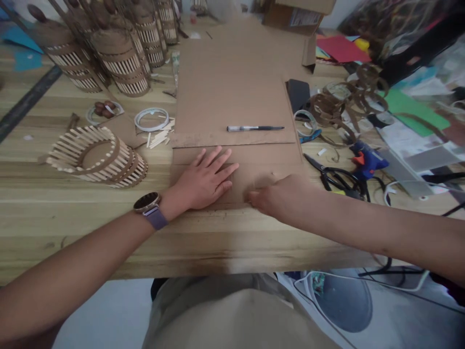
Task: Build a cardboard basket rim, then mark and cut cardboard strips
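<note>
My left hand point(207, 180) lies flat on a strip of brown cardboard point(250, 162), its fingers spread toward the far side. On the same cardboard, close to its near edge, my right hand point(274, 194) is closed with its fingers curled down. Blur and the hand itself hide what those fingers hold, if anything. Just beyond lies a larger cardboard sheet point(232, 92), with a pen point(256, 128) resting across its lower part. A round basket of wooden sticks and brown bands point(105, 157) lies tipped over to the left of my left hand.
Black-handled scissors point(337, 179) and a blue glue gun point(368, 160) lie right of the cardboard. Tape rolls point(151, 119), loose sticks point(162, 135) and curled brown strips point(330, 109) surround it. Several stick-sided lantern shapes point(121, 63) stand back left. A bucket point(339, 300) is below the table edge.
</note>
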The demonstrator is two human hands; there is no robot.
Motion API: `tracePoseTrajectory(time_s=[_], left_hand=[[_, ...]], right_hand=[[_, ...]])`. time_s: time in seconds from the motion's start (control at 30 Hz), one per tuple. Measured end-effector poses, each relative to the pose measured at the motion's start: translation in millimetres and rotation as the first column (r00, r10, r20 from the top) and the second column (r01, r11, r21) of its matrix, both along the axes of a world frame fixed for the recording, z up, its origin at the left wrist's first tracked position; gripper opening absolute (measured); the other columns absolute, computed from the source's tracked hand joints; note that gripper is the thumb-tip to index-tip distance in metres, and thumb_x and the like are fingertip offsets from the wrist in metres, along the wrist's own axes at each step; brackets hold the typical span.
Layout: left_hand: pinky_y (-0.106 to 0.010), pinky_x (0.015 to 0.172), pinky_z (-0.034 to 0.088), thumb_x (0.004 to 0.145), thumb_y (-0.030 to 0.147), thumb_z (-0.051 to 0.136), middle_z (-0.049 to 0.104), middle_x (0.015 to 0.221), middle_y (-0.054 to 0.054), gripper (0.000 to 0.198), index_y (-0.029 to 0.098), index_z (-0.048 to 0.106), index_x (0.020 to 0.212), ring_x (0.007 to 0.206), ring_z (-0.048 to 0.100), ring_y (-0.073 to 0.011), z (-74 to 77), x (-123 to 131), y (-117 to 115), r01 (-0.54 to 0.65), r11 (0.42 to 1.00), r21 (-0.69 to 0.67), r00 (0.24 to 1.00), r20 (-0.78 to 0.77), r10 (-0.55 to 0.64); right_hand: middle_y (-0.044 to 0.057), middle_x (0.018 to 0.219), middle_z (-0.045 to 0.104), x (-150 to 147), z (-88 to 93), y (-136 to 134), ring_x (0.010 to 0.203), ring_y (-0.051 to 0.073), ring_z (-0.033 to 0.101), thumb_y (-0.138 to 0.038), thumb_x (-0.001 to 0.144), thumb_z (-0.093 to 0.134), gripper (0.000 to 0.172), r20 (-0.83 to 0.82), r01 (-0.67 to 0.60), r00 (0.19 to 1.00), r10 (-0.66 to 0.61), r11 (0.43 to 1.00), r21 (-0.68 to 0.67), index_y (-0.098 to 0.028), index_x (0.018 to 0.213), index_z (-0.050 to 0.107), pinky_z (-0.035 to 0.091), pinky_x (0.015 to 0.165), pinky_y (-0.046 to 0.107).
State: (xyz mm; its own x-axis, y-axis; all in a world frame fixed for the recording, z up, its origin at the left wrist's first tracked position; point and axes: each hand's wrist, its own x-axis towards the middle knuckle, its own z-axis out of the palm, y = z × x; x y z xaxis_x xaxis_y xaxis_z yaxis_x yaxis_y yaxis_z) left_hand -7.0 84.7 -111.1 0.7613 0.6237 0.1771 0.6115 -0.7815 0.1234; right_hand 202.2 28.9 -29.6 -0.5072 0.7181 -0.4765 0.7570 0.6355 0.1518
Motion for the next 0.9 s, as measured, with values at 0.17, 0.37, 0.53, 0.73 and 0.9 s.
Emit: tracePoseTrajectory(time_s=[0.17, 0.37, 0.53, 0.73, 0.9], left_hand=[[-0.06, 0.12, 0.021, 0.103, 0.039, 0.04, 0.036, 0.159, -0.017, 0.049, 0.017, 0.051, 0.145, 0.149, 0.028, -0.0361, -1.4, 1.7, -1.7, -0.008, 1.0, 0.01, 1.0, 0.025, 0.008], [-0.062, 0.119, 0.021, 0.104, 0.038, 0.038, 0.035, 0.16, -0.019, 0.049, 0.017, 0.051, 0.146, 0.149, 0.026, -0.038, -3.5, 5.7, -2.7, -0.017, 1.0, 0.01, 1.0, 0.021, 0.017], [-0.061, 0.119, 0.024, 0.106, 0.039, 0.032, 0.031, 0.161, -0.02, 0.05, 0.015, 0.049, 0.146, 0.15, 0.025, -0.0355, 2.0, -4.3, 6.1, 0.03, 0.996, -0.089, 0.999, 0.038, -0.026], [-0.06, 0.118, 0.026, 0.106, 0.037, 0.032, 0.036, 0.159, -0.019, 0.048, 0.013, 0.054, 0.141, 0.15, 0.026, -0.0356, 2.5, -29.9, 12.6, 0.077, 0.997, -0.016, 0.995, 0.066, -0.076], [-0.059, 0.118, 0.025, 0.106, 0.035, 0.034, 0.037, 0.159, -0.019, 0.047, 0.015, 0.052, 0.144, 0.148, 0.028, -0.0367, -1.8, -31.5, 9.2, 0.059, 0.998, 0.023, 0.998, 0.014, -0.059]], right_hand=[[0.007, 0.075, 0.076, 52.7, 4.7, 1.1, 0.063, 0.024, 0.069, -0.022, 0.099, 0.048, 0.028, 0.104, 0.037, 0.994, -0.035, 0.999, -0.012, -0.024, 0.12, 0.067, 0.033, 0.051, 0.029], [0.009, 0.103, 0.077, 70.3, 16.0, 18.8, 0.085, 0.023, 0.071, -0.027, 0.102, 0.044, 0.031, -0.125, 0.141, 0.979, -0.162, 0.977, -0.16, -0.021, 0.119, 0.069, 0.042, 0.064, 0.029], [0.009, 0.104, 0.076, 19.2, 7.3, 15.7, 0.086, 0.023, 0.071, -0.033, 0.103, 0.041, 0.034, -0.189, 0.031, 0.98, -0.058, 0.99, -0.141, -0.021, 0.125, 0.064, 0.04, 0.064, 0.028], [0.009, 0.087, 0.076, -30.1, 0.9, 13.3, 0.075, 0.024, 0.07, -0.036, 0.104, 0.037, 0.036, -0.136, 0.031, 0.99, -0.042, 0.996, -0.087, -0.021, 0.114, 0.069, 0.039, 0.06, 0.029], [0.009, 0.075, 0.075, -47.0, -5.6, 12.7, 0.071, 0.024, 0.07, -0.031, 0.102, 0.043, 0.031, -0.156, 0.004, 0.988, -0.01, 0.999, -0.036, -0.02, 0.106, 0.072, 0.041, 0.061, 0.03]])
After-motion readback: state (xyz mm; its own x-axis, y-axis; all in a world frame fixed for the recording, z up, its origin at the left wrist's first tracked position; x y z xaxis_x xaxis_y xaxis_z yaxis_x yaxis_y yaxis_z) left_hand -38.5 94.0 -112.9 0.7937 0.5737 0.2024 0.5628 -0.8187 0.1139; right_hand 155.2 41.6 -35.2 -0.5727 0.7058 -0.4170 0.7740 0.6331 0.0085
